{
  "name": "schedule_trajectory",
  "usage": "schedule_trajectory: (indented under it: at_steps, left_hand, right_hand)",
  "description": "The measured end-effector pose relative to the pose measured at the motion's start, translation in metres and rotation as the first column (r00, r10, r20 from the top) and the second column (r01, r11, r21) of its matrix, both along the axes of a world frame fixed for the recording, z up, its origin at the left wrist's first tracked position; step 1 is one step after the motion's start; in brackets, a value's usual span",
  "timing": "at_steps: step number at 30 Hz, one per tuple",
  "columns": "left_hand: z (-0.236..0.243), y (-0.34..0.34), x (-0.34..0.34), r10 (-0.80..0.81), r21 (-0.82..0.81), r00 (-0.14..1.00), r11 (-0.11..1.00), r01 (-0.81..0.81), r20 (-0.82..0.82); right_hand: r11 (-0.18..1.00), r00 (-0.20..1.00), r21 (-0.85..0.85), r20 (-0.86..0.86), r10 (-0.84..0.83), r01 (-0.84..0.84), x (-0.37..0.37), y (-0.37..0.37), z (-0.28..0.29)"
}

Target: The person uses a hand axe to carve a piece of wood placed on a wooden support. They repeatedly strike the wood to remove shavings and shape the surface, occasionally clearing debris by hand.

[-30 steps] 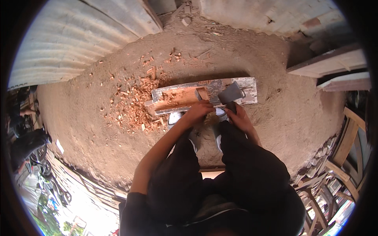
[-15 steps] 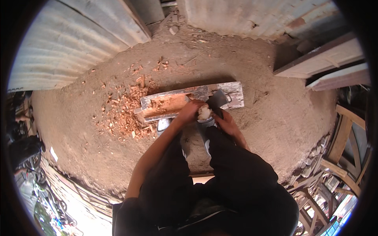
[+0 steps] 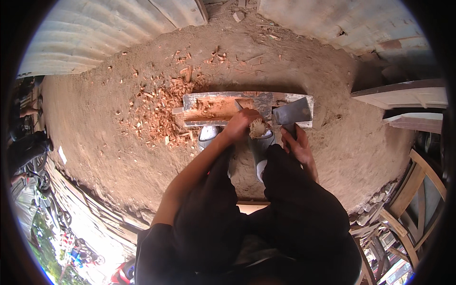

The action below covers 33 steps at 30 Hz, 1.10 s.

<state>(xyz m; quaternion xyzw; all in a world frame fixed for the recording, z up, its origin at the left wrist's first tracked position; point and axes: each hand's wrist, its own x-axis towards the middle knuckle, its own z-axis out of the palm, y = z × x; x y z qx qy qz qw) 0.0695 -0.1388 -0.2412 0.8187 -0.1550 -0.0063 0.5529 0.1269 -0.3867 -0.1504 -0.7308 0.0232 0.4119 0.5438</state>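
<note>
A narrow block of wood (image 3: 190,102) with weathered grey edges lies crosswise on the ground in front of my feet, its reddish middle hollowed into a trough. My left hand (image 3: 243,124) is closed round a chisel, whose frayed, pale handle end (image 3: 258,128) sticks out beside the fist. Its metal blade (image 3: 238,105) points into the trough. Off to the right, my right hand (image 3: 299,145) grips a hatchet by its short handle. The broad grey hatchet head (image 3: 292,111) hangs over the block's right end, apart from the chisel.
Reddish wood chips (image 3: 166,102) litter the dirt left of the block. My shoes (image 3: 208,135) stand at its near edge. Corrugated metal sheets (image 3: 109,35) line the far side. Wooden frames (image 3: 413,190) are stacked at the right, and a person (image 3: 31,147) is at the far left.
The hatchet has moved right, away from the chisel's handle end, and its broad head now shows more. My left hand stays on the chisel. The whole view has shifted somewhat.
</note>
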Motion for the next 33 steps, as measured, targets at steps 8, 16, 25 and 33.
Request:
schedule_trajectory:
  at_steps: [8,16,25,33]
  left_hand:
    - [0.006,0.014,-0.025,0.227,0.024,0.972,0.973,-0.228,0.059]
    - [-0.020,0.022,-0.030,0.087,0.171,0.975,0.977,-0.124,0.206]
    - [-0.032,0.008,-0.040,0.015,0.313,0.965,0.944,-0.099,0.261]
    - [-0.023,0.026,-0.041,0.061,0.195,0.996,0.978,-0.074,0.071]
  right_hand:
    - [0.985,0.987,-0.048,0.006,0.164,-0.163,-0.006,0.013,-0.005]
    - [0.972,0.972,-0.070,0.059,0.228,-0.223,-0.003,0.034,-0.005]
    - [0.962,0.954,-0.230,0.224,0.198,-0.146,-0.015,0.041,0.000]
    - [0.939,0.986,-0.320,0.064,0.157,-0.129,-0.040,0.027,-0.017]
